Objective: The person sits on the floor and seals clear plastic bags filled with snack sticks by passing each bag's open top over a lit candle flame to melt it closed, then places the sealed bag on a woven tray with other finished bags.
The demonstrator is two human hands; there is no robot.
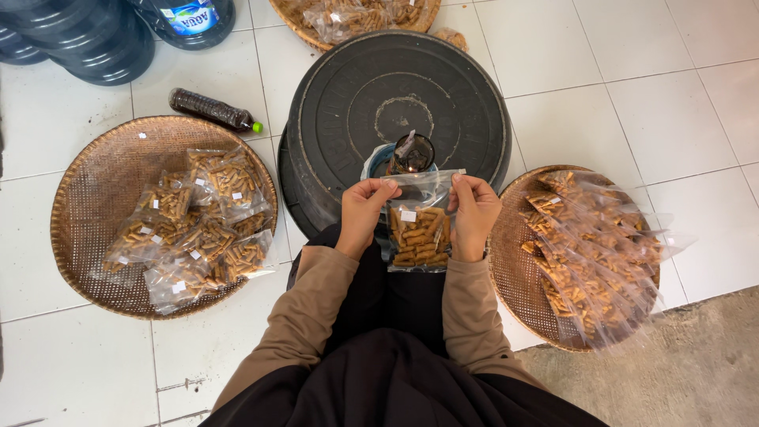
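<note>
The left hand (364,213) and right hand (474,212) each pinch a top corner of a clear snack bag (419,233), held upright over the lap, just before a small lamp (412,153) on an upturned black tub (395,103). Woven trays (87,205) of filled bags lie on the floor at both sides.

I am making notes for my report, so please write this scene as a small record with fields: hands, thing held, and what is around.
left hand: left hand pinches the top left corner of the clear bag
right hand: right hand pinches the top right corner
held thing: clear bag of brown snack sticks, upright
in front: small flame lamp on an overturned black tub
left side: woven tray with filled bags
right side: second woven tray with more bags
floor: white tiles, dark bottle
</note>
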